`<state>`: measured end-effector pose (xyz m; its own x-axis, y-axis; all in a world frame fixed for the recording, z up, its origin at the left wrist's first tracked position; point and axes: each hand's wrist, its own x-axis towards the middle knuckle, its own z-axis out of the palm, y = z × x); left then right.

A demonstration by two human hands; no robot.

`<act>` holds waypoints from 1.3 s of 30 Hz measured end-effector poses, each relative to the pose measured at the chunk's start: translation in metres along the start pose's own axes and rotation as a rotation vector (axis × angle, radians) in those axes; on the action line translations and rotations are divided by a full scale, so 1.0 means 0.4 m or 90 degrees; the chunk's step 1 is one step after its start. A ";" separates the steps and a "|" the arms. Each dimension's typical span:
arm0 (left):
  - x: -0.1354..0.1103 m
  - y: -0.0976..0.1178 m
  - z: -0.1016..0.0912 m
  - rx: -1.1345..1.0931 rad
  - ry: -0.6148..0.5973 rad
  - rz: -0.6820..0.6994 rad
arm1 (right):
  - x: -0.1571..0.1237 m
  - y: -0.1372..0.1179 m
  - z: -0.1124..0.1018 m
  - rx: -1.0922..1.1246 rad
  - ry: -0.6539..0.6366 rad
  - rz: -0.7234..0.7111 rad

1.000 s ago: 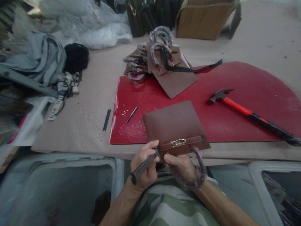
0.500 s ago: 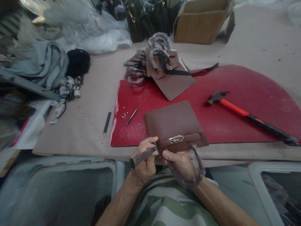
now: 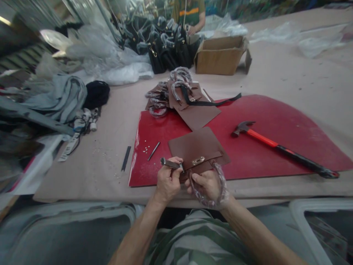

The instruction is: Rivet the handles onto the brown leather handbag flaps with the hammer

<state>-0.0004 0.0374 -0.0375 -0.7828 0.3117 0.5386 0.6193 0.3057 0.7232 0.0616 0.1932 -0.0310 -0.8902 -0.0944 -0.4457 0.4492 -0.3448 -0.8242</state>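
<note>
A brown leather bag flap (image 3: 194, 145) with a metal clasp (image 3: 198, 161) lies on the red mat (image 3: 275, 121) at the table's near edge. My left hand (image 3: 167, 181) is closed around a slim metal tool (image 3: 170, 164), its tip against the flap's strap end. My right hand (image 3: 207, 184) pinches the flap's lower edge, and the plastic-wrapped curved handle (image 3: 217, 187) loops around that hand.
A hammer with a red and black handle (image 3: 278, 147) lies on the mat to the right. A pile of brown flaps with wrapped handles (image 3: 179, 94) sits behind. A thin rod (image 3: 153, 151), small rivets (image 3: 145, 149), a cardboard box (image 3: 220, 55), black bags (image 3: 162, 44) and another person (image 3: 190, 14) are farther off.
The view has tilted up and pulled back. My left hand has swung the tool so its handle now points left and up. The flap stays in both hands.
</note>
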 end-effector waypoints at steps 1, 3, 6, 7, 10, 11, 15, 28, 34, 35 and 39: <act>-0.004 0.000 0.004 0.009 0.005 0.021 | -0.008 0.005 -0.010 -0.020 0.014 -0.003; -0.008 -0.001 0.010 0.019 0.014 0.055 | -0.031 0.003 -0.032 -0.071 0.042 -0.011; -0.008 -0.001 0.017 0.020 0.016 0.078 | -0.083 -0.021 -0.071 -0.213 0.053 -0.020; -0.007 0.001 0.019 0.021 0.014 0.078 | -0.103 -0.033 -0.089 -0.269 0.057 -0.017; -0.005 0.006 0.022 0.020 0.012 0.070 | -0.153 -0.078 -0.169 -0.439 0.118 -0.043; -0.003 0.008 0.023 0.017 0.011 0.069 | -0.163 -0.097 -0.206 -0.512 0.165 -0.078; -0.003 0.013 0.025 0.020 -0.002 0.057 | -0.162 -0.196 -0.365 -0.779 0.498 -0.280; -0.023 -0.010 0.040 0.057 -0.013 0.041 | -0.076 -0.361 -0.472 -0.887 0.470 -0.087; -0.008 0.022 0.033 0.028 -0.029 -0.016 | -0.139 -0.328 -0.440 -0.631 0.323 0.016; -0.006 0.024 0.033 0.020 -0.029 -0.017 | -0.157 -0.312 -0.431 -0.495 0.286 0.026; 0.000 0.029 0.030 -0.003 -0.017 -0.014 | -0.211 -0.252 -0.371 -0.184 0.237 0.022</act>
<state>0.0077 0.0516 -0.0342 -0.7945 0.3283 0.5109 0.6015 0.3089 0.7368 0.1028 0.3744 0.0378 -0.8099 0.2589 -0.5263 0.5283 -0.0677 -0.8463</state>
